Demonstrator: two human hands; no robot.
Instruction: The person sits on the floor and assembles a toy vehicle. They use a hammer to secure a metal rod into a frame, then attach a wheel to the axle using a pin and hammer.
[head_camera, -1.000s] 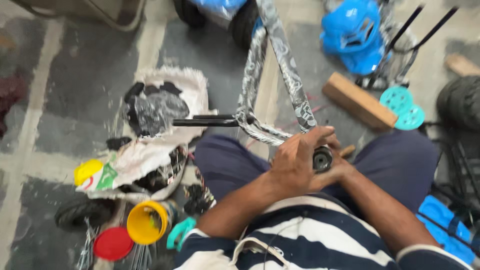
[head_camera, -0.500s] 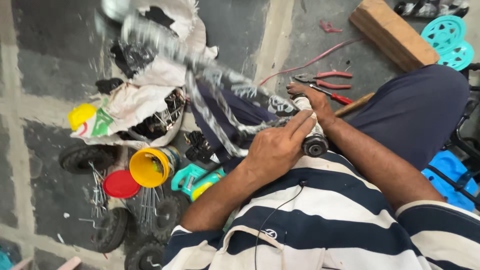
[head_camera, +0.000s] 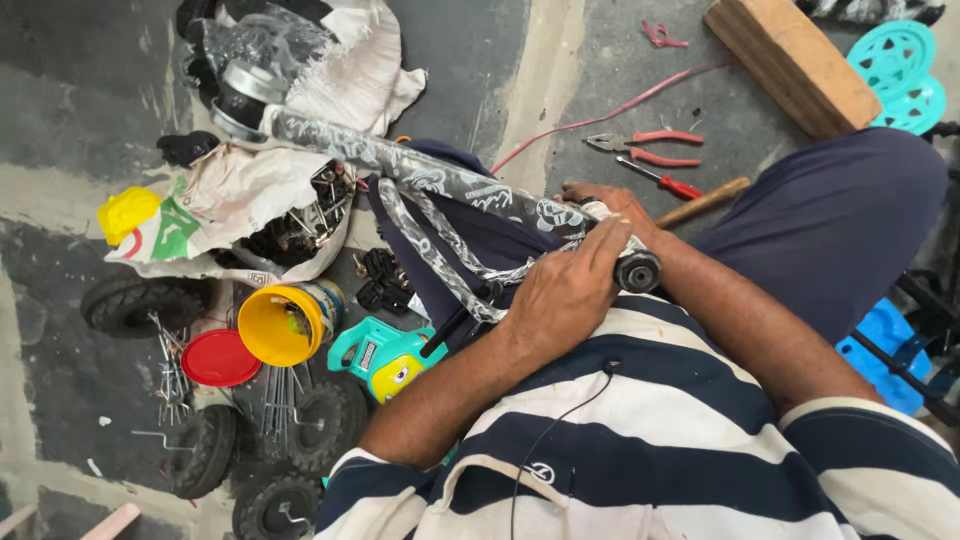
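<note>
Seated on the floor (head_camera: 80, 130), frame across the lap. The left hand (head_camera: 565, 290) wraps the patterned grey frame (head_camera: 430, 178) near its lap end, fingers (head_camera: 600, 240) curled over the tube and clenched on it just beside the black end fitting (head_camera: 638, 271) at about 3 o'clock of that hand. The right hand (head_camera: 608, 203) lies under the tube at 1 o'clock of the left; it touches the frame, but whether it grips cannot be told, since the tube hides its fingers. The frame runs up toward 10 o'clock, its far end resting by the crumpled white sack (head_camera: 240, 200). Judgement: to work the end fitting well, keep the left grip firm and close to the fitting so the long tube does not swing, and let the thigh carry the weight. Edges: the far end sits among loose parts, and the thinner stays (head_camera: 430, 255) hang toward the teal toy piece (head_camera: 385, 352) and yellow tub (head_camera: 280, 322). Open room lies at 12 o'clock, on bare floor short of the red-handled pliers (head_camera: 648, 146) and wooden block (head_camera: 790, 60); the small black wheels (head_camera: 140, 300) crowd 8 o'clock.
</note>
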